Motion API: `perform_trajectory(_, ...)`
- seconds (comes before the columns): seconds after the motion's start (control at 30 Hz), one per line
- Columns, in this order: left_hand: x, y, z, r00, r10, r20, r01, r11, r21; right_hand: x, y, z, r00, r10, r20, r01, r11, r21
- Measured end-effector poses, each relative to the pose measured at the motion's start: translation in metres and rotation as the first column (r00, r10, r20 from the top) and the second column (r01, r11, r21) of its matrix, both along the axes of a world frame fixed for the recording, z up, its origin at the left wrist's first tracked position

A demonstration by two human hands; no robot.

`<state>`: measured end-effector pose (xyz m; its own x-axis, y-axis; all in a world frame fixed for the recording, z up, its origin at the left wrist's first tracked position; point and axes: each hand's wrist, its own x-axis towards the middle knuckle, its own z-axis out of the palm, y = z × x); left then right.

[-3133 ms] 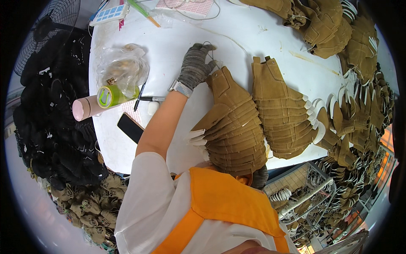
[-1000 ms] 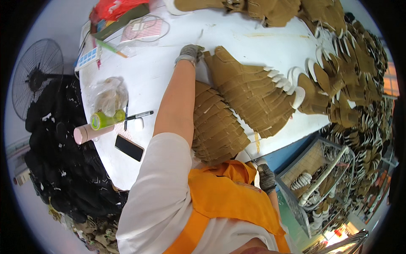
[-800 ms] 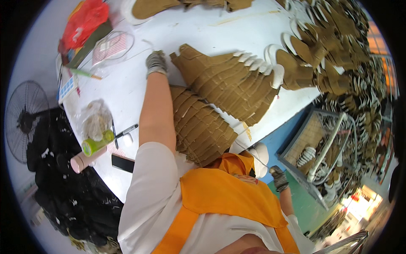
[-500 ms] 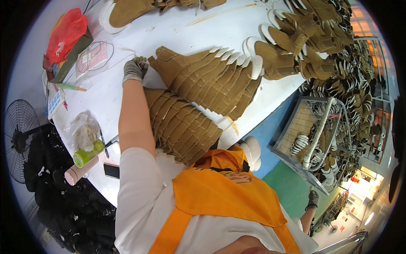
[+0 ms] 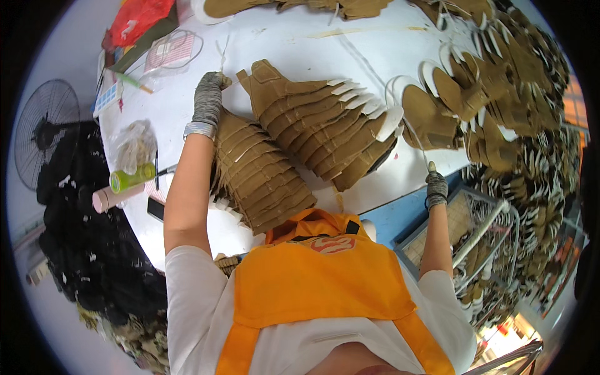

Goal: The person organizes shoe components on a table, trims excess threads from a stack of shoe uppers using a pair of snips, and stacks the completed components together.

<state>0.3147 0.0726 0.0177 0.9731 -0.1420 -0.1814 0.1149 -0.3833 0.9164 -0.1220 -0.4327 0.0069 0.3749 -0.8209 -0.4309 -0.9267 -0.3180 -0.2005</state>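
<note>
Already layered into a near brown stack [image 5: 265, 172], not visibly tied. Pinching a white cord [image 5: 414, 132] in narrow grip with the right hand [image 5: 435, 187]. Layered farther up the tabletop [image 5: 290, 47] into a second brown stack [image 5: 315, 122], likewise untied-looking. Curled narrow at the left hand [image 5: 210, 100]; cannot tell whether holding the pale strand [image 5: 222, 54] beyond.

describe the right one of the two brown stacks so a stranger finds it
On the white table, beyond the orange apron, find the left forearm. Right of the brown left stack beside it lies the right stack, set apart by the row of white tips along its upper right side.
</note>
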Motion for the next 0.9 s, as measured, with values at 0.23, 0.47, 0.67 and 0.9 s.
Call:
perform_trajectory(0.23,-0.041,0.004,0.04,0.984,0.094,-0.151,-0.102,0.994,-0.049,0.035,-0.042,-0.055,0.663,0.726,0.185,-0.717,0.686,-0.121)
perform_trajectory(0.47,-0.042,0.027,0.029,0.991,-0.097,-0.093,0.087,0.99,-0.107,0.279,0.106,0.129,0.424,0.896,0.131,-0.895,0.437,-0.089)
perform_trajectory(0.67,-0.029,0.046,-0.01,0.998,-0.043,-0.036,0.034,0.975,-0.217,0.444,0.2,0.085,0.136,0.926,0.352,-0.978,0.07,0.194)
perform_trajectory(0.9,-0.037,0.028,-0.026,0.937,0.225,-0.268,-0.343,0.737,-0.582,0.405,0.235,0.025,0.494,0.64,0.588,-0.775,0.017,0.632)
